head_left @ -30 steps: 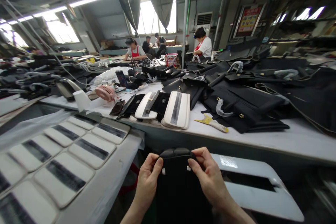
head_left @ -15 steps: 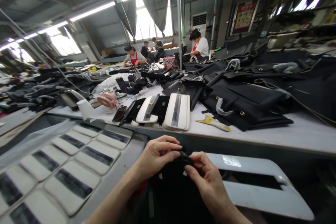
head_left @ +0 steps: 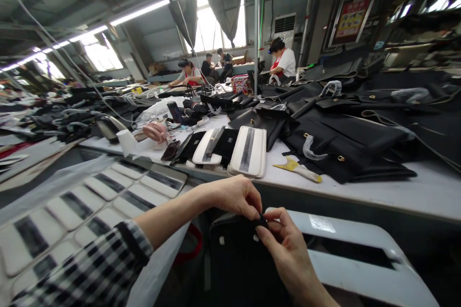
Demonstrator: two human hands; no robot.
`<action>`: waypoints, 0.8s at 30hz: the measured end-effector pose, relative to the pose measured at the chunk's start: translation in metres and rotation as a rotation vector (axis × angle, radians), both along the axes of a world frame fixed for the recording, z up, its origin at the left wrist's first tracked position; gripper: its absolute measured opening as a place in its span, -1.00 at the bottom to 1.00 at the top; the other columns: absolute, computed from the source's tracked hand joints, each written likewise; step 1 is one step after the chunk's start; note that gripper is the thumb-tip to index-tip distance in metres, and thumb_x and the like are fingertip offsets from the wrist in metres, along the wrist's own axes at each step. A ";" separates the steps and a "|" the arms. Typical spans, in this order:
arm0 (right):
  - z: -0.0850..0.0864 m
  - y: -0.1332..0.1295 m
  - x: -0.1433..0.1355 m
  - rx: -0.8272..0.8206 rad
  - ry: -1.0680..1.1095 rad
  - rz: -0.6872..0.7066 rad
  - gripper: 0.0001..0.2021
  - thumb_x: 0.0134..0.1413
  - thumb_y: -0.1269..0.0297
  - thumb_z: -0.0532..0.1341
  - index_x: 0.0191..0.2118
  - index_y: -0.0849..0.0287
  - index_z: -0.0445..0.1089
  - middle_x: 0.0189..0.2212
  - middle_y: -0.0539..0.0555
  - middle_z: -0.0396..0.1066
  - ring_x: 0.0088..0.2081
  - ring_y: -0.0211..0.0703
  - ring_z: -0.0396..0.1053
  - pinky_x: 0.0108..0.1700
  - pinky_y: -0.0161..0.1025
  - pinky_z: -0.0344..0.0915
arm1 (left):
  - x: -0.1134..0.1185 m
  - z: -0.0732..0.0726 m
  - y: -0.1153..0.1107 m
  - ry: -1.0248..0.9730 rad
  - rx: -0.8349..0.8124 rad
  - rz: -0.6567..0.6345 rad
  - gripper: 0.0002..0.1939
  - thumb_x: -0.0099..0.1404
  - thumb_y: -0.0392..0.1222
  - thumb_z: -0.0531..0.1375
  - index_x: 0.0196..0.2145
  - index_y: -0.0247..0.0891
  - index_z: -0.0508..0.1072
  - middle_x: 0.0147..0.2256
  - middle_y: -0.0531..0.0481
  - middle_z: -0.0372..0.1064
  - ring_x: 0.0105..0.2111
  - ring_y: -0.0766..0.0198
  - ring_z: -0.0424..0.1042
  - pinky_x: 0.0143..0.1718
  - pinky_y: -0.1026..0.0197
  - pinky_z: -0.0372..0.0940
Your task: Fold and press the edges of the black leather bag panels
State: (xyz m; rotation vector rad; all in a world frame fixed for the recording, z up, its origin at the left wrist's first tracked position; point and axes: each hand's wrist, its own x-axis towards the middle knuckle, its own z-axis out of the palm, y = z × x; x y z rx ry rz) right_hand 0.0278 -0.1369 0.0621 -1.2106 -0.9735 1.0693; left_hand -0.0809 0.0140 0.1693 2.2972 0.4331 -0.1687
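A dark black bag piece [head_left: 241, 254] with a curved top edge and two small white tabs is in front of me, low in the view. My left hand [head_left: 239, 197] pinches its upper right corner from above, the wrist bent over. My right hand [head_left: 283, 236] grips the same corner from the right, thumb on the near face beside one white tab. The fingertips of both hands nearly meet there. What lies between them is small and mostly hidden, and the lower part of the piece fades into shadow.
White panels with black strips [head_left: 81, 204] lie in rows at left; more stacked panels [head_left: 248, 151] are on the bench. Around them are a pink fan [head_left: 154, 130], a yellow-ended scraper [head_left: 297, 169] and black bags [head_left: 345, 139]. A pale slotted board [head_left: 345, 268] is at right. Co-workers sit farther back.
My left hand has moved right along the top edge to the corner by my right hand, bringing its checked sleeve into view. The view has turned slightly left.
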 end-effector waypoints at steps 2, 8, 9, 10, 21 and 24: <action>-0.001 0.000 -0.002 -0.005 0.019 -0.011 -0.66 0.15 0.00 0.25 -0.17 0.11 0.19 -0.53 -0.07 0.33 -0.49 -0.27 0.21 -0.45 -0.34 0.06 | 0.002 0.001 -0.006 -0.007 0.089 -0.037 -0.86 0.06 -0.33 0.25 -0.40 -0.21 0.59 -0.55 0.13 0.40 -0.55 0.36 0.33 -0.58 0.38 0.13; 0.000 0.001 -0.001 -0.011 0.125 -0.003 -0.58 0.06 -0.02 0.31 -0.14 0.08 0.14 -0.57 -0.13 0.28 -0.52 -0.29 0.19 -0.48 -0.37 0.05 | -0.011 -0.006 -0.012 -0.173 0.184 -0.032 -0.81 0.18 -0.28 0.20 -0.31 -0.14 0.63 -0.46 0.05 0.47 -0.46 0.28 0.41 -0.42 0.33 0.23; 0.001 0.001 0.000 -0.014 0.137 0.004 -0.57 0.06 -0.02 0.31 -0.14 0.07 0.14 -0.57 -0.12 0.29 -0.52 -0.29 0.20 -0.47 -0.37 0.07 | -0.017 -0.009 -0.013 -0.215 0.157 -0.017 -0.79 0.21 -0.22 0.21 -0.24 -0.10 0.63 -0.37 0.01 0.51 -0.37 0.23 0.45 -0.32 0.30 0.28; 0.002 0.001 0.001 -0.018 0.149 0.009 -0.57 0.06 -0.03 0.31 -0.13 0.07 0.13 -0.56 -0.11 0.31 -0.51 -0.28 0.22 -0.46 -0.37 0.10 | -0.023 -0.013 -0.015 -0.252 0.118 0.007 -0.77 0.21 -0.16 0.24 -0.17 -0.07 0.61 -0.28 -0.01 0.53 -0.27 0.17 0.47 -0.22 0.25 0.31; -0.003 0.000 -0.012 -0.040 0.178 -0.032 -0.56 0.05 -0.04 0.32 -0.15 0.08 0.13 -0.54 -0.09 0.34 -0.51 -0.29 0.24 -0.47 -0.38 0.15 | -0.054 -0.040 -0.049 -0.118 -0.302 0.470 -0.74 0.18 -0.02 0.26 -0.24 -0.18 0.62 -0.59 0.13 0.27 -0.67 0.40 0.17 -0.72 0.39 0.09; -0.003 0.000 -0.016 -0.042 0.168 -0.054 -0.57 0.06 -0.04 0.31 -0.15 0.08 0.14 -0.55 -0.09 0.34 -0.54 -0.31 0.21 -0.50 -0.39 0.12 | -0.058 -0.037 -0.050 -0.140 -0.235 0.437 -0.75 0.21 -0.05 0.24 -0.23 -0.20 0.61 -0.56 0.11 0.34 -0.62 0.36 0.27 -0.66 0.38 0.14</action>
